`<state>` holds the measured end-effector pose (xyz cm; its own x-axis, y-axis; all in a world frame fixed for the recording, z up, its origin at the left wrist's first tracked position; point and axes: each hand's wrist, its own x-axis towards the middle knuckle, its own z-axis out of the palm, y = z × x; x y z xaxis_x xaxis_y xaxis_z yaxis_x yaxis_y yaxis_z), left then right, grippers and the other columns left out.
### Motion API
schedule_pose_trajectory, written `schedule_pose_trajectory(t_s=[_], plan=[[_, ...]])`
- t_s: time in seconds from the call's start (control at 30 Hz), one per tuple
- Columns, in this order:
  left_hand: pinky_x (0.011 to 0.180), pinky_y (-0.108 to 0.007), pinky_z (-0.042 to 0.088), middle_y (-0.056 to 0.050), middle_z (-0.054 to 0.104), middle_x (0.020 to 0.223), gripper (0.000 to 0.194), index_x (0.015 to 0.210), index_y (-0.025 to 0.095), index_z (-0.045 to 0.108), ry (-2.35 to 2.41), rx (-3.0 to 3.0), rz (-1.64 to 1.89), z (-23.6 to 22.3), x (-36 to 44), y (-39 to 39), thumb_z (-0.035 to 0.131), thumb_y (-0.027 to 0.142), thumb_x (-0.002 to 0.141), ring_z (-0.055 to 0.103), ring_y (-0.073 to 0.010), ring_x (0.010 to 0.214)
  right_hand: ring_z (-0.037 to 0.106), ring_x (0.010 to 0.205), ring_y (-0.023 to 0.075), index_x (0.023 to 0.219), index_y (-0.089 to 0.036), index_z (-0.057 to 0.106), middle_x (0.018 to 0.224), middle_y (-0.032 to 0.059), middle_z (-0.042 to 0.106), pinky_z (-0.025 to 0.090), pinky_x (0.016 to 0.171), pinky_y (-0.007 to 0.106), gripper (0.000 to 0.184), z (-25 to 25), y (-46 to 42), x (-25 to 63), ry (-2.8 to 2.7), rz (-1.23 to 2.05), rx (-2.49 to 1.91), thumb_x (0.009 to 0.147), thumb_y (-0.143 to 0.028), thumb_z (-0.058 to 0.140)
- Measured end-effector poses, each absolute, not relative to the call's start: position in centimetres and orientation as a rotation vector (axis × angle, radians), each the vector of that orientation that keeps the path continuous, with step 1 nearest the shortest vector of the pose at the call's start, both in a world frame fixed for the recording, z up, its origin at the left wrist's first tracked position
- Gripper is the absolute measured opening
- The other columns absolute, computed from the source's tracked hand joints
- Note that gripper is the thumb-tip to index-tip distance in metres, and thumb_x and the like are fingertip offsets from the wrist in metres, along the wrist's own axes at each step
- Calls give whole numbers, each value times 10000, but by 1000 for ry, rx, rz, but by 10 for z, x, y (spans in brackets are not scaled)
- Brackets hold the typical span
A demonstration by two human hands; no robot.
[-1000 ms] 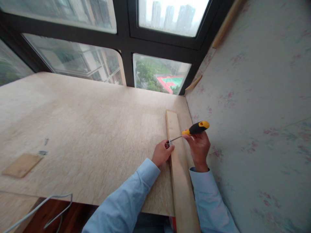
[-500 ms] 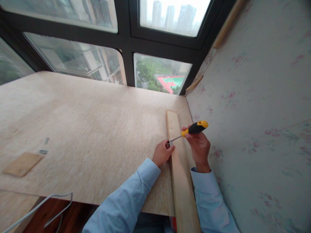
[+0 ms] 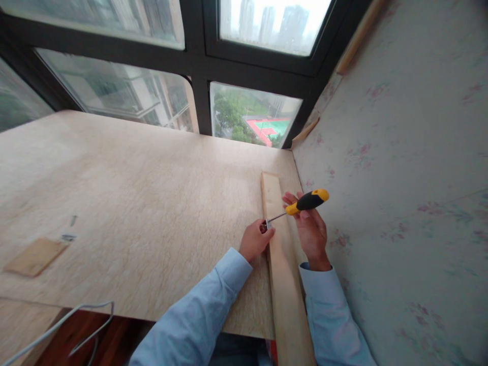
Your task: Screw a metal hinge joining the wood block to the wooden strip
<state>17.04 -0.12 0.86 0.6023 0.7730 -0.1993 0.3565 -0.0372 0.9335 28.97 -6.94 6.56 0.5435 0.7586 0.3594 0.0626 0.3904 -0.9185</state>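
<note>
A long pale wooden plank [image 3: 284, 284] lies on the beige table [image 3: 145, 203] beside the papered wall. My left hand [image 3: 254, 242] rests against the plank's left edge, its fingers pinched round a small metal piece [image 3: 267, 224]. The tip of a screwdriver meets that piece. My right hand [image 3: 310, 226] holds the screwdriver's yellow and black handle [image 3: 308, 200] with the fingers loosely curled about it, a little above the plank.
A small thin wooden board [image 3: 35, 256] and a few small metal bits [image 3: 68, 236] lie at the table's left. A grey cable [image 3: 68, 320] hangs below the front edge. Dark window frames [image 3: 198, 61] stand behind; the flowered wall [image 3: 400, 178] closes the right side.
My right hand's fingers have shifted round the screwdriver handle, loosening and stretching out, as in a turn of the tool. The left hand and the plank have stayed in place.
</note>
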Motion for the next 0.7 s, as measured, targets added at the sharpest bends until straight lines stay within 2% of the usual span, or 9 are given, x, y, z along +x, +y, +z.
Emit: schedule_pose_trajectory(t_s=[0.13,0.3,0.43,0.5,0.6,0.7], plan=[[642,-260,500,-67,709,872,264,1012,144,683,956,1637,438,7,171,-1,605,327,839,637,-181,767,663,1124,264,1278,-255,603,1251,83,686,445,1049,536,391,67,-70,288,-941,480,-1161,908,-383,610],[653,-264,505,-68,711,877,266,1022,150,687,954,1628,439,6,171,-1,606,331,844,641,-185,778,723,926,236,1001,-207,677,974,58,763,565,876,446,305,63,-65,292,-813,305,-1281,754,-348,785],[666,-272,507,-71,712,890,279,1044,149,685,946,1633,446,6,170,-1,612,328,843,643,-187,783,722,784,208,883,-204,627,821,8,740,585,784,395,419,57,-60,297,-699,218,-1258,583,-320,896],[665,-272,506,-72,713,889,281,1044,148,687,946,1636,450,6,170,-1,612,329,842,643,-187,783,704,745,190,877,-213,612,797,-12,716,581,754,369,459,56,-60,298,-704,187,-1256,549,-331,911],[651,-267,499,-72,713,887,281,1038,145,690,933,1634,458,6,170,-1,604,328,842,640,-184,777,690,804,193,939,-220,622,858,11,706,562,785,371,374,58,-63,296,-801,176,-1281,700,-437,810],[633,-259,489,-72,712,879,282,1033,138,689,934,1630,460,6,170,-1,603,322,836,634,-179,762,661,1033,250,1121,-221,620,1083,84,700,530,887,435,395,60,-65,292,-916,234,-1282,875,-529,591]])
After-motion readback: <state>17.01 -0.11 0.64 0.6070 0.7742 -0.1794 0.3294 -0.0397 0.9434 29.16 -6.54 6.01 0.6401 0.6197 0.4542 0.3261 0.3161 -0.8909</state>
